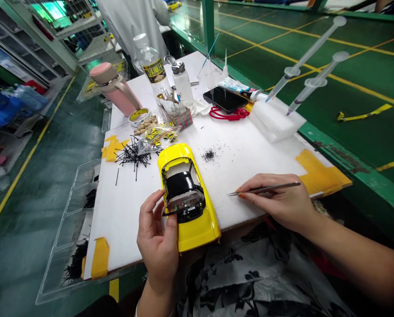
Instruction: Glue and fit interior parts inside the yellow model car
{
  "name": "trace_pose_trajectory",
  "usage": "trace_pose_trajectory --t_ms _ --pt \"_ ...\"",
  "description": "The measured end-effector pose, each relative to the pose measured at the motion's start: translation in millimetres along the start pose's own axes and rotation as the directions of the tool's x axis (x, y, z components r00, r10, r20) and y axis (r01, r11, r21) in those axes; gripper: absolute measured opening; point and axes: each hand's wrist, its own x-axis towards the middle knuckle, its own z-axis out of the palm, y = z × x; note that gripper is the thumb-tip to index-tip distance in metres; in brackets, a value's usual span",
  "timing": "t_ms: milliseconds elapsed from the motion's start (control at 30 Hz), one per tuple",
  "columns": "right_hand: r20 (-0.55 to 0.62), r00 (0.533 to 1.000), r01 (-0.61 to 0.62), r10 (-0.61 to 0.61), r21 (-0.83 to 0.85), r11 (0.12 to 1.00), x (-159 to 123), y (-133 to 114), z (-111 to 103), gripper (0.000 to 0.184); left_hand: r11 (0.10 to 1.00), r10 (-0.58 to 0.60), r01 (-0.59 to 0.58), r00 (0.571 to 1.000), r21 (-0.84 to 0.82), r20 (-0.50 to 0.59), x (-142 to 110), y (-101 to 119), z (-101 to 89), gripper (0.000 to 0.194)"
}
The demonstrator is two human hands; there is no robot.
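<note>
A yellow model car body (197,231) lies at the table's front edge, with a black roof (179,182). My left hand (159,240) is closed on its left side, thumb near the upper edge. A clear window piece with a dark rim (184,201) sits tilted over the opening beside that thumb; whether the fingers also pinch it, I cannot tell. My right hand (279,198) is closed around metal tweezers (269,188), whose tips point left toward the car, apart from it. Beyond the car is a small pile of tiny black bits (209,155).
Thin black sticks (134,154) and a bag of yellow parts (157,136) lie at back left. Behind stand a pink flask (118,92), a bottle (154,70) and a phone (225,99). Two syringes (291,72) stand in a white foam block (276,116). Ahead is a person (131,26).
</note>
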Motion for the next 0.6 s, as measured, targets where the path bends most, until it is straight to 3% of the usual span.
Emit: trace_pose_trajectory --t_ms 367,600 --pt "-0.016 1.0 0.006 -0.006 0.026 1.0 0.3 -2.3 5.7 0.01 1.0 -0.001 0.001 1.0 0.014 -0.001 -0.2 0.5 -0.1 0.041" --pt "0.003 0.993 0.115 -0.115 -0.01 0.993 -1.1 -4.7 15.2 0.012 1.0 0.004 -0.004 1.0 0.012 0.001 -0.6 -0.5 -0.8 0.041"
